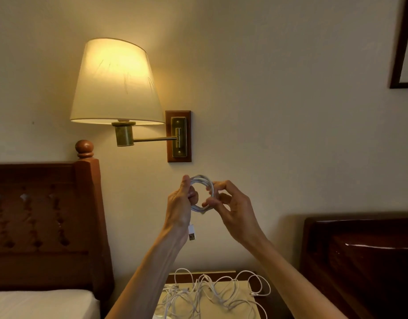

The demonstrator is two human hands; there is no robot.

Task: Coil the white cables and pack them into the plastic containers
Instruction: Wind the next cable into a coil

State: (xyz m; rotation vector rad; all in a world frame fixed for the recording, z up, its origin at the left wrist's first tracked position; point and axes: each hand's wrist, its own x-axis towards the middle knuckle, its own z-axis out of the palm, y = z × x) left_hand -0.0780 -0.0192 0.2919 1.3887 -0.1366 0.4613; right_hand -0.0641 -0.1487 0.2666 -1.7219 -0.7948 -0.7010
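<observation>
Coiled white cable [201, 194] held aloft — left hand [181, 203] and right hand [230, 208] pinch opposite sides.

Cream wall [279, 77], lit brass wall lamp [116, 84], dark wooden headboard [44, 215], framed picture [403, 54].

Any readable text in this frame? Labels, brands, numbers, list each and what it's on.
None readable.
White coiled cable held in left hand and right hand: no print visible.
Its white USB plug: no marking legible.
Loose white cables on the pale sheet: no text.
Brass wall lamp plate and cream lampshade: no label.
Dark picture frame: content cut off, nothing to read.
</observation>
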